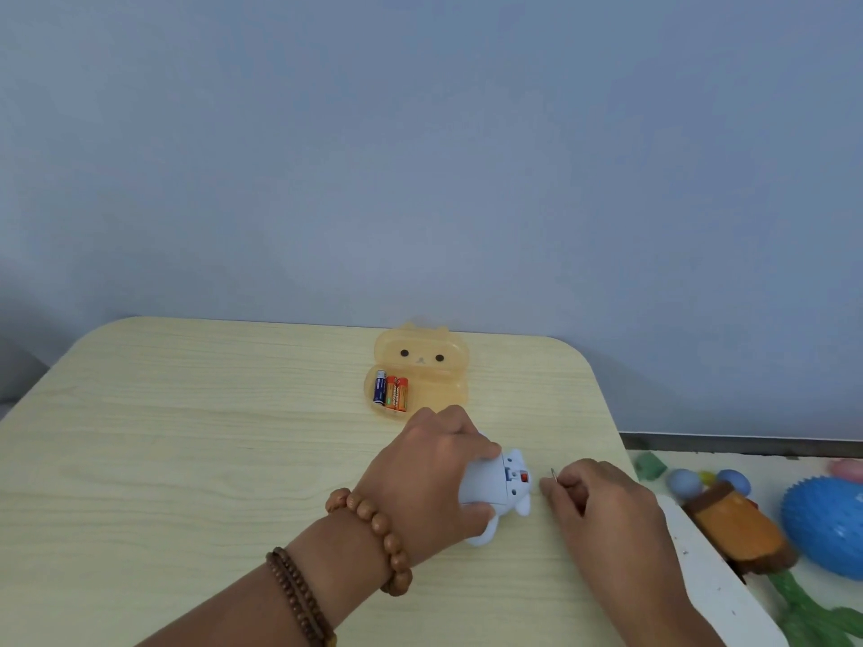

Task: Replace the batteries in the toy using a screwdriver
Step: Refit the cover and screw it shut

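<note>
Resting on its side on the pale wood-grain tabletop (pixel 187 436), the light blue toy (pixel 502 490) lies under your left hand (pixel 429 478), a little right of the middle and near you. Your left fingers (pixel 481 445) are closed over the body of the toy and press it down; its underside with a small red part faces to the right. Your right hand (pixel 602 502) rests on the tabletop just beside the toy, and its fingers are pinched on a thin metal screwdriver (pixel 554 474), of which only the short shaft shows above the fingertips. The tip does not touch the toy.

Behind the toy, near the far edge of the tabletop, an orange translucent case (pixel 420 371) lies open, with a small face on its lid. In its lower half are three batteries (pixel 391 393), one dark blue and two orange, side by side at the left.

The tabletop has rounded corners and stands against a plain bluish-grey wall (pixel 420 156). On your left wrist are two bracelets of brown wooden beads (pixel 373 530). To the right of the tabletop, lower down, is a white surface with other things: a spiky blue ball (pixel 826 525), a brown and orange plush piece (pixel 742 530) and some small coloured pieces that are too blurred to tell.
</note>
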Available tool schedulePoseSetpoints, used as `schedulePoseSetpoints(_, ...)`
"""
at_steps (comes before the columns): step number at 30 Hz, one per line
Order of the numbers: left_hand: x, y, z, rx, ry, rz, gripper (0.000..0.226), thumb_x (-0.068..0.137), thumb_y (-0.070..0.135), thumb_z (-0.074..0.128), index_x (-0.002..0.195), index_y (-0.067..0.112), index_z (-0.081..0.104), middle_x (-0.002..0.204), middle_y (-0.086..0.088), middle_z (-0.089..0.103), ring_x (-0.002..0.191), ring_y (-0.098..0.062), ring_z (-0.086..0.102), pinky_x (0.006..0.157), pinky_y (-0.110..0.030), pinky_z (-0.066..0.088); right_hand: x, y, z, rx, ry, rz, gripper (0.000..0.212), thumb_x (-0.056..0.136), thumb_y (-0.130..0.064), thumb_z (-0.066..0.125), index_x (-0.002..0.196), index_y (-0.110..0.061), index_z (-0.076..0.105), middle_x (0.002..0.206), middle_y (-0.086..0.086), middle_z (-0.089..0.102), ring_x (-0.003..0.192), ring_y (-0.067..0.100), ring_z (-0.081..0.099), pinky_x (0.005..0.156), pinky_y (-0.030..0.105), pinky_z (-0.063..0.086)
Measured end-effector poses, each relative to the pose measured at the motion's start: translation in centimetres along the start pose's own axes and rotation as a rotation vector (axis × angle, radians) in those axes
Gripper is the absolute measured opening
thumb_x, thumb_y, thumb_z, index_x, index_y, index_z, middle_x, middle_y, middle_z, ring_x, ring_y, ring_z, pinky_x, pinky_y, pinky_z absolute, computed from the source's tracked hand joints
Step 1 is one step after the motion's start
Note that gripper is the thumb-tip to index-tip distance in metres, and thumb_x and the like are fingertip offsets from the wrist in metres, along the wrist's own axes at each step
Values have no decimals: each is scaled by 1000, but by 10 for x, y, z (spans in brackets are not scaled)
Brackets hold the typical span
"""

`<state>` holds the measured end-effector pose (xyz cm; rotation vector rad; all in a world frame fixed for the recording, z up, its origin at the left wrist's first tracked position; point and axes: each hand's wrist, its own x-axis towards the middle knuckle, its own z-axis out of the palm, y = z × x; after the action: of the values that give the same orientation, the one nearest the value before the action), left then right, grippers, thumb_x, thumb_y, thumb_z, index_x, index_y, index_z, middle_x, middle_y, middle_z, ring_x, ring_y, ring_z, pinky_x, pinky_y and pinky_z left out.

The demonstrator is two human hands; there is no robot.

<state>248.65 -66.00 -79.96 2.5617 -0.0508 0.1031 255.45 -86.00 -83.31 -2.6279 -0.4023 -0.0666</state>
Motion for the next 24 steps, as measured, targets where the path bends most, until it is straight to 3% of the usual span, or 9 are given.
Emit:
schedulePoseSetpoints(14, 0, -2, -1, -16, -5, 2, 55, 79, 39, 69, 132, 35, 55, 122, 20, 44, 111, -4, 37, 91, -30, 47, 6, 3, -4, -31, -34, -56, 23, 87, -38, 71, 72, -25, 59, 71, -10, 57, 64, 10, 58, 57, 32, 50)
schedulePoseSetpoints(17, -1, -4, -1, -15, -5, 4, 55, 80, 40, 69, 133, 35, 54, 123, 20, 44, 112, -4, 37, 92, -28, 46, 11, 0, -21, 18, 63, -149, 9, 85, -26, 75, 90, -27, 68, 79, -12, 60, 68, 7, 59, 58, 29, 49)
schedulePoseSetpoints(19, -1, -4, -1, -13, 2, 12, 55, 80, 40, 70, 132, 35, 54, 123, 20, 45, 112, -4, 38, 92, -29, 46, 12, -7, -35, 161, -14, -239, 32, 83, -25, 74, 111, -35, 64, 104, -18, 60, 90, 5, 62, 72, 22, 48)
schedulePoseSetpoints(22, 1, -4, 0, -7, -2, 21, 54, 79, 39, 70, 131, 35, 55, 123, 18, 45, 111, -7, 40, 92, -31, 46, 13, -21, -40, 230, -342, -392, 71, 76, -34, 77, 138, -44, 44, 141, -30, 36, 135, -5, 38, 99, 14, 38)
schedulePoseSetpoints(24, 0, -4, 0, -4, -6, 36, 53, 79, 40, 70, 130, 36, 54, 123, 17, 45, 111, -7, 40, 93, -32, 46, 15, -24, -32, 151, -431, -446, 84, 71, -46, 79, 144, -46, 36, 146, -35, 28, 137, -11, 30, 102, 14, 36)
